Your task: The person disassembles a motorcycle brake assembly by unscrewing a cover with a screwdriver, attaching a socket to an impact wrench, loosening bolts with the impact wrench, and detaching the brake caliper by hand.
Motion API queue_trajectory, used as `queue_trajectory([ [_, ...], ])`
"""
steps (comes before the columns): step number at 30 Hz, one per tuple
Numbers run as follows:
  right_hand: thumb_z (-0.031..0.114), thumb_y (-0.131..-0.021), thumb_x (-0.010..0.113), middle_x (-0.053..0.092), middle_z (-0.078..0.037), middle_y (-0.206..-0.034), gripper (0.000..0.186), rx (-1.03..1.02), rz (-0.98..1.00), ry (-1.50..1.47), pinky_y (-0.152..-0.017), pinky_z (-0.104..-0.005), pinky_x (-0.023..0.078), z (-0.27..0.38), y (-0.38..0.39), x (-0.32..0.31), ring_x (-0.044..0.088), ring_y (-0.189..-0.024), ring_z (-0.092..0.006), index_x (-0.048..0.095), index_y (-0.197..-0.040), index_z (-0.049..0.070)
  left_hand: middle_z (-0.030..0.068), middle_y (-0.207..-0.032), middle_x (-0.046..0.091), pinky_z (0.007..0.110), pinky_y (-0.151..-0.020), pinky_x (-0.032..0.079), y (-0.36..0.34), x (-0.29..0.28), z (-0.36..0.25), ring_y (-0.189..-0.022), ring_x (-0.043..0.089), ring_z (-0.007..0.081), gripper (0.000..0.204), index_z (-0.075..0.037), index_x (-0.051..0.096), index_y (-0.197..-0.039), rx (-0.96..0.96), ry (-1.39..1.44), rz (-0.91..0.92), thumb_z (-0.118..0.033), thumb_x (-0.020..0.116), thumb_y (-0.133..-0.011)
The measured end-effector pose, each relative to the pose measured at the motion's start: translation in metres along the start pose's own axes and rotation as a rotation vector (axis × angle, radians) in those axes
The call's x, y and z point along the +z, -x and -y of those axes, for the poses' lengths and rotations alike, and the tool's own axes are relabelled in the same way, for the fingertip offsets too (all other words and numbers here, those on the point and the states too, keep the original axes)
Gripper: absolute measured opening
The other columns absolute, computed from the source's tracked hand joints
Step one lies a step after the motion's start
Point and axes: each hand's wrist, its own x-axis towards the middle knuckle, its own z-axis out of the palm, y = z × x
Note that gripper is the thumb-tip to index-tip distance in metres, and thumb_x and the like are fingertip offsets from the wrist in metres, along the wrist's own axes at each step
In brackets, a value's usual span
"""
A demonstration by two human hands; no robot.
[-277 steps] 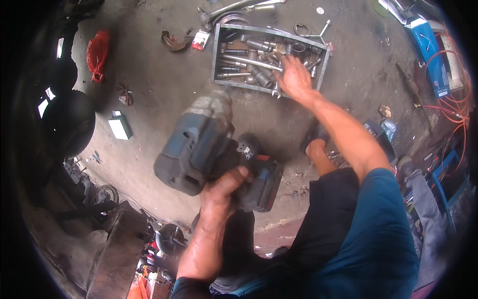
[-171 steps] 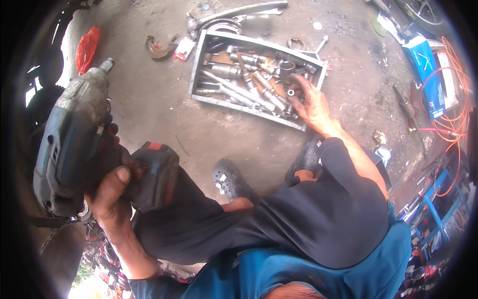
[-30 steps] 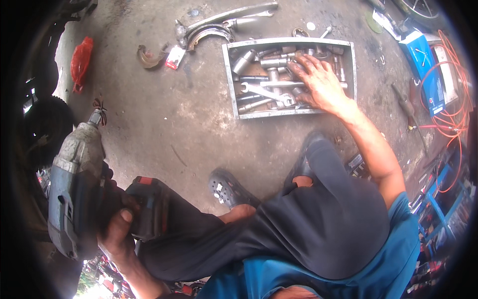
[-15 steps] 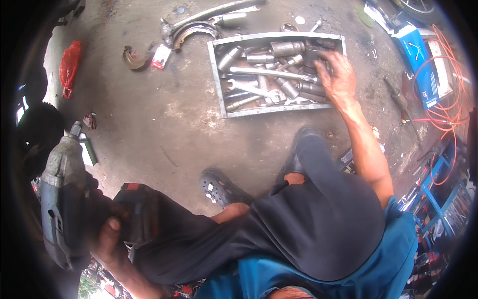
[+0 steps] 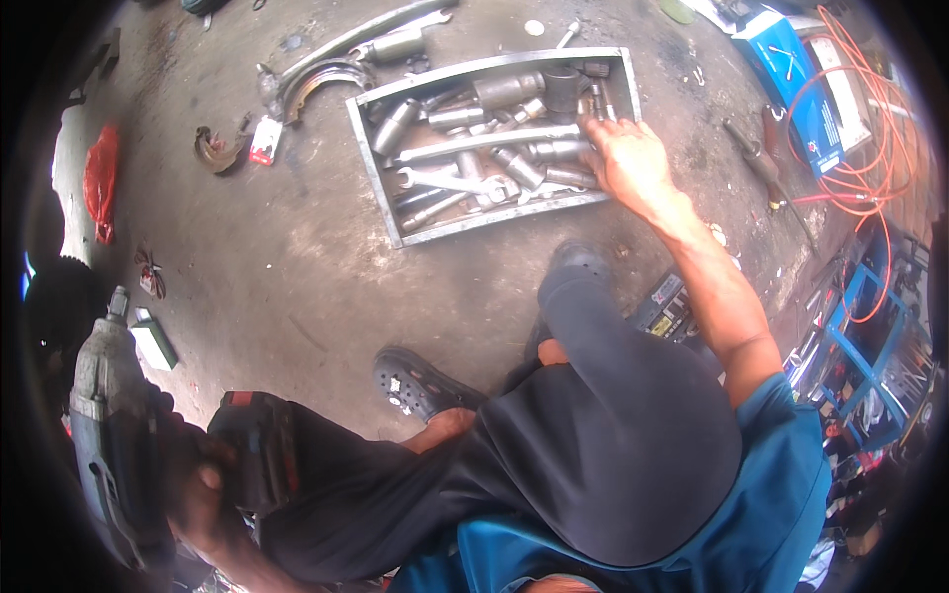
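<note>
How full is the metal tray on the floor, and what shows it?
Well filled: sockets and wrenches lie crowded across most of the metal tray, the right hand at its right end.

Red plastic bag (image 5: 101, 188) on flr (image 5: 297, 287), L; orange hose (image 5: 858, 190) nr blue box (image 5: 806, 124).

Shirt (image 5: 781, 484), one: teal-blue, smooth cloth, right sleeve (image 5: 766, 400) short, ending above the elbow. Trousers (image 5: 633, 425), one pair: charcoal-black, plain, loose, softly creased at the near side. Clogs, one pair: dark, moulded; left clog (image 5: 420, 385) pierced with round holes and set with small white charms (image 5: 397, 392), right clog (image 5: 583, 259) partly hidden by trouser cloth. Left hand (image 5: 198, 504) and right hand (image 5: 633, 168): bare
</note>
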Motion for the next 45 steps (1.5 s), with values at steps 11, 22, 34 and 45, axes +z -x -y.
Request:
queue_trajectory([
  [11, 0.026, -0.083, 0.063, 0.057, -0.018, -0.117, 0.05, 0.224, -0.094, -0.742, -0.097, -0.0488, 0.039, 0.112, 0.063, -0.021, 0.051, -0.114, -0.0357, 0.049, -0.127, 0.008, 0.0123, -0.094, 0.062, 0.031, -0.072, 0.049, -0.021, 0.027, -0.009, -0.078, 0.059, 0.0205, 0.056, 0.009, 0.052, -0.12, -0.203, 0.084, 0.082, -0.013, 0.07, -0.072],
  [22, 0.026, -0.086, 0.061, 0.064, -0.012, -0.102, 0.035, 1.173, 0.221, -0.983, -0.082, -0.035, 0.047, 0.087, 0.306, -0.194, 0.062, -0.094, -0.0239, 0.059, -0.114, 0.005, 0.0055, -0.08, 0.054, 0.035, -0.07, 0.045, 0.041, 0.141, -0.107, -0.071, 0.052, 0.0195, 0.025, 0.001, 0.054, -0.09, -0.157, -0.02, 0.467, -0.003, 0.064, -0.068],
  [34, 0.028, -0.082, 0.065, 0.066, -0.014, -0.098, 0.033, 1.515, 0.253, -1.047, -0.082, -0.0349, 0.047, 0.184, 0.523, -0.328, 0.062, -0.09, -0.0275, 0.064, -0.103, 0.003, 0.0125, -0.093, 0.059, 0.036, -0.075, 0.046, 0.177, 0.022, -0.317, -0.078, 0.055, 0.0232, 0.027, 0.004, 0.057, -0.099, 0.213, -0.216, 0.937, -0.011, 0.057, -0.077],
  [45, 0.027, -0.082, 0.063, 0.064, -0.015, -0.097, 0.026, 1.712, -0.165, -1.279, -0.083, -0.0383, 0.046, 0.355, 0.571, -0.366, 0.059, -0.094, -0.0293, 0.066, -0.095, 0.005, 0.0126, -0.097, 0.061, 0.034, -0.075, 0.047, 0.221, -0.081, -0.359, -0.081, 0.056, 0.0213, 0.027, 0.004, 0.058, -0.097, 0.421, -0.34, 1.105, -0.019, 0.056, -0.084],
])
